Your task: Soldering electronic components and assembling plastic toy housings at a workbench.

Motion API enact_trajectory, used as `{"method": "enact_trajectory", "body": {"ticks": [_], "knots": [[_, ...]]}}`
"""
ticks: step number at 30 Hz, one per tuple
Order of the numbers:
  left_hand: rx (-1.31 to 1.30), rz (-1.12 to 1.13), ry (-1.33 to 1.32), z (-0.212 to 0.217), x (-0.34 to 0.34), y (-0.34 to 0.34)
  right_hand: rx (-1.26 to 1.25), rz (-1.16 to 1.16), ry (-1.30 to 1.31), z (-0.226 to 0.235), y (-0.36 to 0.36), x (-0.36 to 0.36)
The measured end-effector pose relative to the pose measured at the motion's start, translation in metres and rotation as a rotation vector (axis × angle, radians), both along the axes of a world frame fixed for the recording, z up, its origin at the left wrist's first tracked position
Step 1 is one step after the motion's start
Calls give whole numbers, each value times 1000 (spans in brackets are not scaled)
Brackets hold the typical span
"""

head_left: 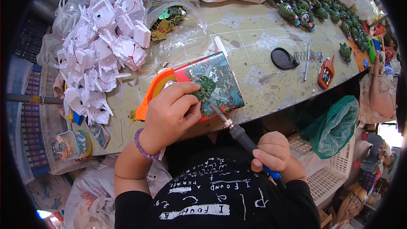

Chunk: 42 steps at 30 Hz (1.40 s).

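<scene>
My left hand [176,104], with a purple bead bracelet at the wrist, pinches a small green circuit board [207,85]. The board is held over a dark, colourfully stained rectangular block [227,78] with red edges. In my right hand [272,150] is a soldering iron [242,138] with a black and blue handle. Its metal tip points up and left, close to the lower edge of the board; whether they touch I cannot tell. An orange curved plastic piece [153,91] lies just left of the block, partly hidden behind my left hand.
White plastic housings [104,46] with red wires pile up at the left. A clear bag [169,21] holds more circuit boards. Right are a black round holder [284,58], a spring [308,56], an orange-brown device [326,74] and dark green figures [303,6]. A green bag [333,127] hangs below.
</scene>
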<state>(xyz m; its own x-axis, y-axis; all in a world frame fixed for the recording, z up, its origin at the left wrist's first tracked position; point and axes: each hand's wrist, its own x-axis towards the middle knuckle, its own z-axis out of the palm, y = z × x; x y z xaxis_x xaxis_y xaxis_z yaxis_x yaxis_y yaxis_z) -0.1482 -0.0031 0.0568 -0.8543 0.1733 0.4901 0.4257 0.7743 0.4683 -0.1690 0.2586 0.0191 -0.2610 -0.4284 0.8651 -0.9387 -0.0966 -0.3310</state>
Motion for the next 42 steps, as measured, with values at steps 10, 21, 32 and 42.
{"method": "enact_trajectory", "body": {"ticks": [10,21,32,42], "knots": [[-3,-20,12,-2,-4,2,-182,-214,-158,-12,18,-3],[-11,-11,43,6,-1,0,-630,-952,-652,65,184,-145],[-32,-18,55,7,4,-5,-96,-893,-868,18,113,-186],[-69,126,-61,17,-6,11,-699,-415,-1245,-18,63,-106]]}}
